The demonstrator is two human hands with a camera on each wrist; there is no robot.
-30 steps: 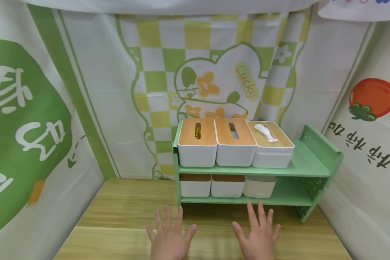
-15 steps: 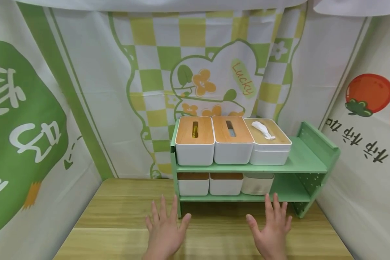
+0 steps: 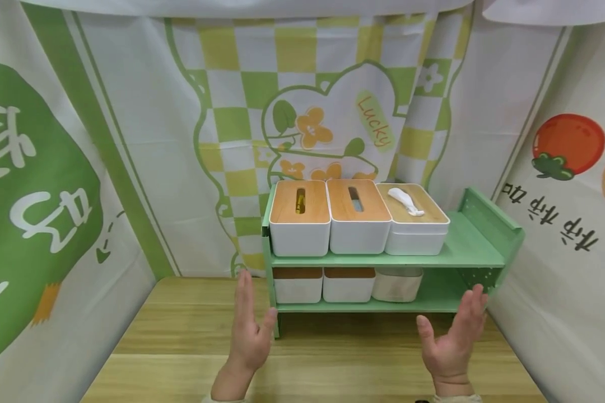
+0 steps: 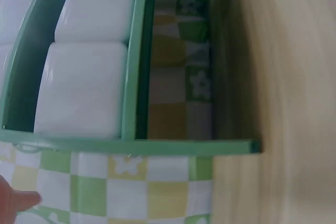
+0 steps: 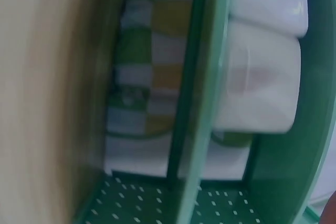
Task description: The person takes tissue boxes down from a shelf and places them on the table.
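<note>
Palms turned roughly inward, the left hand [image 3: 249, 338] stands left of centre and the right hand [image 3: 454, 341] at lower right of the head view, both with fingers straight, thumbs apart and nothing held. Beyond them, up the frame, lies the green rack [image 3: 474, 243], its long axis running left to right, so each hand faces one end. The left fingers rise just outside the left end, while the right fingertips overlap the right end's lower part (whether either touches cannot be told); neither hand looks clearly nearer. Pale boxes [image 3: 299, 239] line the left and middle of both tiers, and the rack stands on the wooden table [image 3: 166, 341]. The head view alone shows the slotted lids and the crumpled white piece [image 3: 405, 201] on the top row's rightmost box; the wrist views, sideways on, look beneath the lower tier to the checked cloth [image 4: 126, 195] behind, and the right one makes plain the perforated end panel [image 5: 142, 203].
</note>
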